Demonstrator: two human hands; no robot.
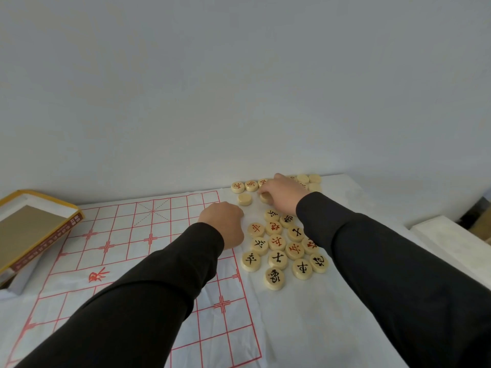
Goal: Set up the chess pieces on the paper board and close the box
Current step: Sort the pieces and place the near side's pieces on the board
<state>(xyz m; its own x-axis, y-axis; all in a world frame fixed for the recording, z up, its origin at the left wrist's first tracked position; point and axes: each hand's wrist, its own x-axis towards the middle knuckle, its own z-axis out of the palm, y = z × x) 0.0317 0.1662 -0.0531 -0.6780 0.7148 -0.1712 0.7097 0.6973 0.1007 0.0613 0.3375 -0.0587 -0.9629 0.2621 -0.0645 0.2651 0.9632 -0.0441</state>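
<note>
A white paper board (127, 235) with a red grid lies on the table, with no pieces on it. Several round wooden chess pieces (277, 258) with red or black characters lie in a cluster right of the board. More pieces (244, 186) sit in a row near the far table edge, some face down. My right hand (285, 193) reaches over that far group, its fingers closed around one blank-faced piece (265, 197). My left hand (224, 224) rests as a fist at the board's right edge, holding nothing visible. The open yellow box (32, 227) sits at the far left.
A grey wall rises right behind the table's far edge (345, 176). A white block (449, 240) lies at the right edge. White cloth covers the table right of the board.
</note>
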